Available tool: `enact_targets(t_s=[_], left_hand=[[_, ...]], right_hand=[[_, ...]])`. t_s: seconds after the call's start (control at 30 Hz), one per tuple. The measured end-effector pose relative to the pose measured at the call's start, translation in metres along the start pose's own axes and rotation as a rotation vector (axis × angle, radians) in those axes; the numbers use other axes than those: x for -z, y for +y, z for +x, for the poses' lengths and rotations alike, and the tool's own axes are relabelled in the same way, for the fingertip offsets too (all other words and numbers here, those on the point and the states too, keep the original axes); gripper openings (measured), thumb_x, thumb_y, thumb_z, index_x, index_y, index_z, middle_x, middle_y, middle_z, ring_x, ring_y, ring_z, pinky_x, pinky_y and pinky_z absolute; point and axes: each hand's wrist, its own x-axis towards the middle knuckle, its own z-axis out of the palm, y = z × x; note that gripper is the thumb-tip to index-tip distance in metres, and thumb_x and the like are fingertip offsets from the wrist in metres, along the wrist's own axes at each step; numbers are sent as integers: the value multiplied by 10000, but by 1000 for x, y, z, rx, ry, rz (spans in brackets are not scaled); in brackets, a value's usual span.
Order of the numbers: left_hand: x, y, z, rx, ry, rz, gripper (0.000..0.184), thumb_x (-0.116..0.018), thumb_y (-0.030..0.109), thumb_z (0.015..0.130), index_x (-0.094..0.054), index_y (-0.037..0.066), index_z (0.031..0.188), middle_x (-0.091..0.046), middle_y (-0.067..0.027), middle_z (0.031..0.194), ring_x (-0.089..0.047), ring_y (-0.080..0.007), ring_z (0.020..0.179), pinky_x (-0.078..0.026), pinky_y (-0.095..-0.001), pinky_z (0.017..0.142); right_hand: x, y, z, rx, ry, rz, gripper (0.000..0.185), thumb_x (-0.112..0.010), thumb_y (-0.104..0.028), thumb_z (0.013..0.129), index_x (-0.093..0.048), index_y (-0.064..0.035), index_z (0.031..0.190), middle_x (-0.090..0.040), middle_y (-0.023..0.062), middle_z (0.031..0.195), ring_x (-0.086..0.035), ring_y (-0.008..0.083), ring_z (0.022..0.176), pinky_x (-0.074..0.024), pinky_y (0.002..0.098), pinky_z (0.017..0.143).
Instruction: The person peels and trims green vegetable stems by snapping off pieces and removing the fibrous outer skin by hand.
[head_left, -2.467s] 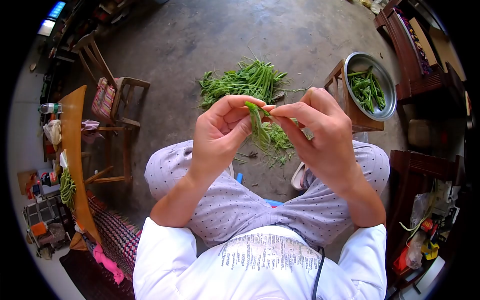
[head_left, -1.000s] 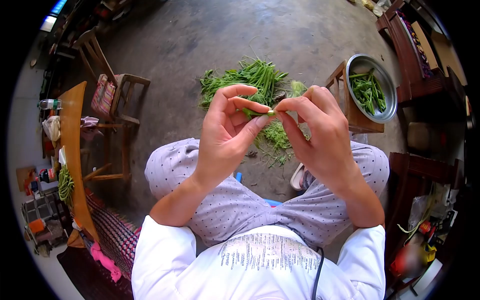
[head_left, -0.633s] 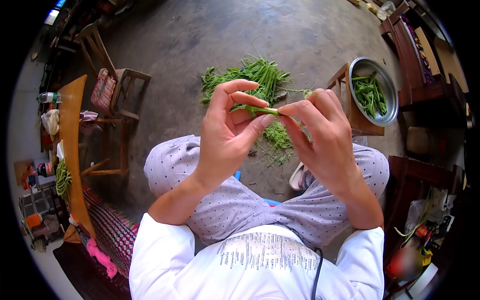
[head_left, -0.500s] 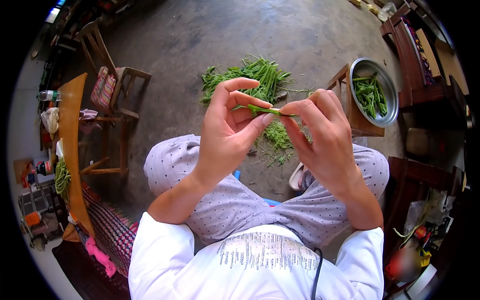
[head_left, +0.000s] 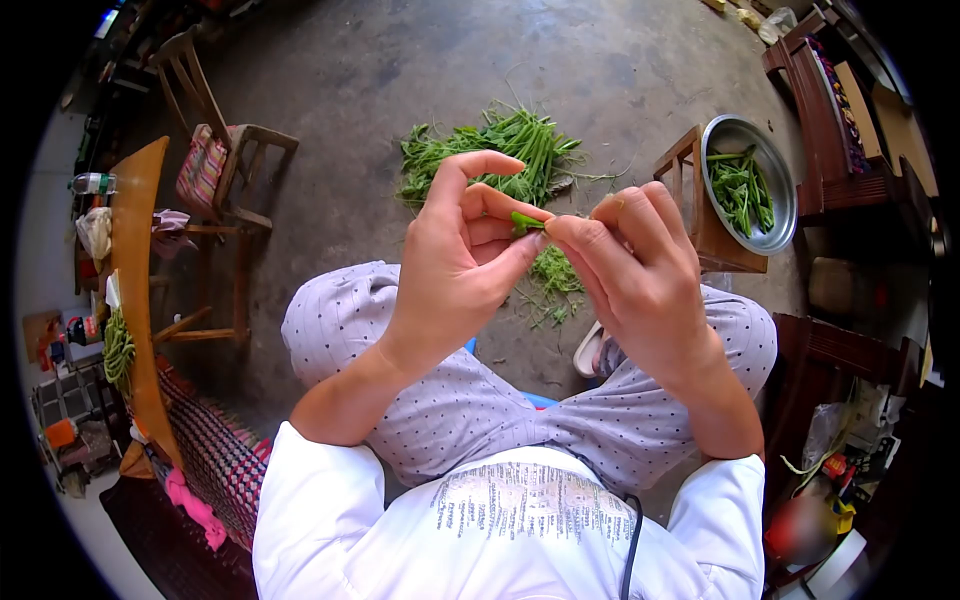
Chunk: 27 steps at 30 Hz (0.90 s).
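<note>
Between the thumb and fingers of my left hand is a short green vegetable stem, its leafy end showing. My right hand pinches at the stem's other end, its fingertips meeting those of the left; what lies inside that pinch is mostly hidden. Both hands are above the floor, in front of my knees. Beyond them a heap of green stems lies on the concrete. Below the hands sits a smaller pile of thin green scraps, partly covered by my right hand.
At the right, a metal basin with green stem pieces rests on a wooden stool. A wooden chair stands at the left, near a table edge with a plastic bottle. Dark wooden furniture lines the right side.
The right fingertips have moved slightly left, closer to the left thumb. Less of the stem shows between the hands. The view has shifted a little.
</note>
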Motion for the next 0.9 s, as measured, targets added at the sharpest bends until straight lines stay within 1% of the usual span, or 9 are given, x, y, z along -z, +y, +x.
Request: enact_targets(t_s=[0.07,0.17,0.47,0.7,0.77,0.8,0.87,0.9], left_hand=[[0,1,-1,30,-1,12,447,-625,-112,818,-443,27,1201,-647,-110,921,-677,-163,912,-551,-255,793],[1,0,-1,13,-1,72,441,-628,-103,813,-447,23,1195,-651,-109,907,-680,-160,892,-553,-255,777],[2,0,-2,25,-5,111,439,-633,-97,808,-447,15,1190,-659,-119,884,-684,-153,848,-558,-254,745],[4,-1,-1,14,-11,131,435,-637,-85,810,-450,14,1190,-661,-123,886,-680,-146,837,-554,-245,726],[3,-1,-1,7,-10,115,432,-636,-85,810,-450,9,1188,-660,-125,881,-677,-139,823,-550,-243,710],[3,0,-1,8,-8,115,432,-636,-85,810,-450,9,1188,-660,-125,881,-677,-139,823,-550,-243,710],[5,4,-2,77,-51,156,466,-615,-120,833,-422,16,1235,-628,-95,959,-657,-132,929,-546,-221,793],[5,5,-2,77,-50,155,466,-615,-120,833,-422,16,1235,-628,-95,959,-657,-132,929,-546,-221,793]], right_hand=[[-2,-2,0,63,22,-45,224,-666,-25,628,-637,-11,851,-438,56,767,-483,210,725,-448,300,634],[-3,-3,0,81,1,-77,224,-671,-31,633,-632,3,850,-431,57,762,-483,207,727,-449,298,643],[-7,-5,1,80,-2,-72,216,-677,-29,653,-636,4,862,-443,65,771,-486,213,729,-453,302,656],[-3,-7,3,82,-14,-69,235,-671,-13,644,-635,7,875,-451,71,772,-493,222,734,-459,308,662],[-1,-9,3,6,-40,-20,261,-757,9,690,-657,-39,926,-488,72,805,-486,233,723,-439,335,606],[-1,-9,3,7,-41,-19,261,-757,9,690,-657,-39,926,-488,72,805,-486,233,723,-439,335,606],[-2,-8,3,58,-47,-73,269,-667,-14,622,-636,7,889,-462,75,784,-498,223,744,-463,309,676],[-2,-8,3,59,-48,-73,269,-667,-14,622,-636,7,889,-462,75,784,-498,223,744,-463,309,676]])
